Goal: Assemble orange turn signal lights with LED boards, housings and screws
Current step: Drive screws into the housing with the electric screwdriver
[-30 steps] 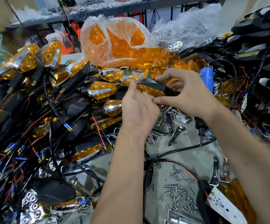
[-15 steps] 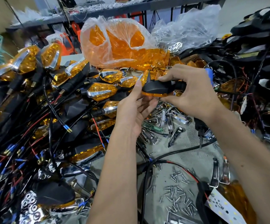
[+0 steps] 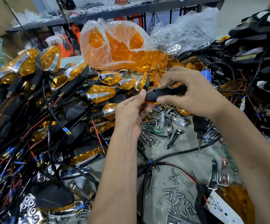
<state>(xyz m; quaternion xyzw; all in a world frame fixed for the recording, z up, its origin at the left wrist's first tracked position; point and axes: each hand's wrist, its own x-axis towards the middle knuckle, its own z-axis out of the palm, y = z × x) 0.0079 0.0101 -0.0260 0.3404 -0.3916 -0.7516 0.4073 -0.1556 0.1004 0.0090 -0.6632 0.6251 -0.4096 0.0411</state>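
Orange lenses (image 3: pixel 119 50) fill the clear plastic bag (image 3: pixel 98 29) behind both hands

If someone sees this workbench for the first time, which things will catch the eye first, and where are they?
At the centre, the left hand and the right hand together hold a black housing with an orange edge under it. Behind them lies a clear plastic bag full of orange lenses. On the left is a big pile of finished orange lights with tangled wires, and loose screws lie near the front.
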